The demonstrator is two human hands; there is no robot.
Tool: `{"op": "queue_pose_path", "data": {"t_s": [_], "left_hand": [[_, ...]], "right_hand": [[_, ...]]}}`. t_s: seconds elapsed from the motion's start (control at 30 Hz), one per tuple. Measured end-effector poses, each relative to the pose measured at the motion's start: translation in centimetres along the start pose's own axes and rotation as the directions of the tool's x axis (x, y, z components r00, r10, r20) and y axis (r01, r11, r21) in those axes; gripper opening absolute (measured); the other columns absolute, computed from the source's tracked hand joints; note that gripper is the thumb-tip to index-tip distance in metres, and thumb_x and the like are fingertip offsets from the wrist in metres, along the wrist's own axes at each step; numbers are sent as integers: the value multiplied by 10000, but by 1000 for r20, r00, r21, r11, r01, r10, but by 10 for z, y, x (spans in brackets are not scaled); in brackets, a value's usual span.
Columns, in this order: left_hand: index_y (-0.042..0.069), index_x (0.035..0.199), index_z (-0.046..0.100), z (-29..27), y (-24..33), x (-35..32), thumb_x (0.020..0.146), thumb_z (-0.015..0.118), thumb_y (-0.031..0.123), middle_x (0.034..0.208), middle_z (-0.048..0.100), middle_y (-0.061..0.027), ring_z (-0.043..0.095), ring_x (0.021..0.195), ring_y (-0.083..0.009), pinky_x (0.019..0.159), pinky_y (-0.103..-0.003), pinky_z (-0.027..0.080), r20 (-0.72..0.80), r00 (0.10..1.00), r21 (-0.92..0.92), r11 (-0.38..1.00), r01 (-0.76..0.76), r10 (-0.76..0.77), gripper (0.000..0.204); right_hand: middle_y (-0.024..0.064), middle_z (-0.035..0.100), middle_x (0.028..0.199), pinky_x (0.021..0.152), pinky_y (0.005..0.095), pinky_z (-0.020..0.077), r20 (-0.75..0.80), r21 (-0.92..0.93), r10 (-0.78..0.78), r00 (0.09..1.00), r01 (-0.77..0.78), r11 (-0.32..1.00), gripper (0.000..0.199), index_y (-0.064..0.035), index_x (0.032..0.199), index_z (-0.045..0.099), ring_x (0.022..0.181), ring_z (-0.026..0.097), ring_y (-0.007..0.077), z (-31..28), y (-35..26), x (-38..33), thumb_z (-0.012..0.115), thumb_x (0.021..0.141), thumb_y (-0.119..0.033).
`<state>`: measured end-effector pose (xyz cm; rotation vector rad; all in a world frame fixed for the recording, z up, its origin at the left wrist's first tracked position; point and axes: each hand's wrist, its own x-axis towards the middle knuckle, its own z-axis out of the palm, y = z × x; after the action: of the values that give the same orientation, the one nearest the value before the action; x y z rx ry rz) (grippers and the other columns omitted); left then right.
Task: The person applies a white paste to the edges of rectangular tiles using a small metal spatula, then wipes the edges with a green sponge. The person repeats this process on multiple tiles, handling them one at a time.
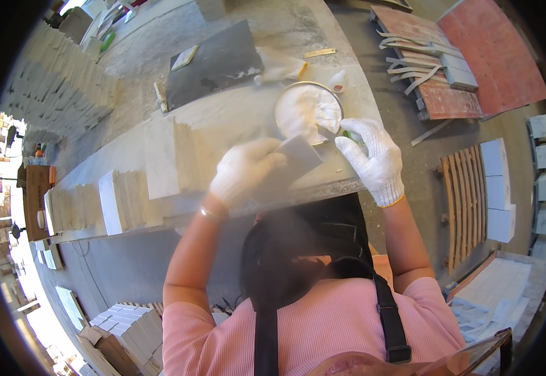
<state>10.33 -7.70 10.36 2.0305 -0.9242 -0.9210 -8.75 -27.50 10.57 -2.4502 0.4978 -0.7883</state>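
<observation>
A narrow gap lay between the grey tile [295,159] in the left hand [246,169] and the right hand [376,158], opening onto the surface [334,173]. Ahead, the round bowl [313,83] blocked it; leftward, upright slabs [162,160] barred low passage.

A dusty table [229,119] carries tiles [161,158], a dark sheet [216,62] — and a bowl [310,83].
</observation>
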Motion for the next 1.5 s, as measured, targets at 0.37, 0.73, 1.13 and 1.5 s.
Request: {"op": "queue_pose_path", "data": {"t_s": [0.37, 0.73, 1.13, 1.5], "left_hand": [[50, 1194, 750, 11, -7, 32, 925, 708, 375, 986, 760, -111, 692, 912, -193, 863, -332, 533, -48, 998, -20, 999, 34, -35, 424], [59, 1158, 751, 21, -7, 53, 926, 697, 399, 995, 754, -151, 701, 915, -264, 856, -377, 535, 39, 997, -11, 998, 60, -60, 415], [93, 1128, 769, 23, -9, 56, 924, 676, 401, 1031, 755, -179, 718, 941, -348, 856, -411, 538, 29, 998, -39, 997, 62, -61, 381], [88, 1133, 773, 21, -5, 56, 918, 673, 402, 1041, 757, -179, 720, 949, -345, 861, -409, 539, 51, 995, -21, 996, 85, -84, 394]], "right_hand": [[107, 777, 1050, 793, 353, 582, 221, -74, 108, 969, -94, 993, 232, -131, 1156, 777, 898, 752, 272, 22, 32, 26, 746, 930, -171], [17, 748, 902, 658, 230, 506, 376, 277, 431, 820, -543, 792, 230, -18, 1151, 775, 741, 631, 62, 7, 58, 59, 705, 941, -81], [8, 707, 848, 588, 196, 430, 559, 438, 496, 664, -745, 504, 261, -14, 1172, 763, 673, 586, 39, 12, 66, 61, 684, 932, -81], [16, 719, 878, 624, 206, 450, 507, 458, 449, 735, -672, 582, 262, -10, 1182, 757, 727, 621, 53, 2, 53, 57, 697, 931, -54]]}}
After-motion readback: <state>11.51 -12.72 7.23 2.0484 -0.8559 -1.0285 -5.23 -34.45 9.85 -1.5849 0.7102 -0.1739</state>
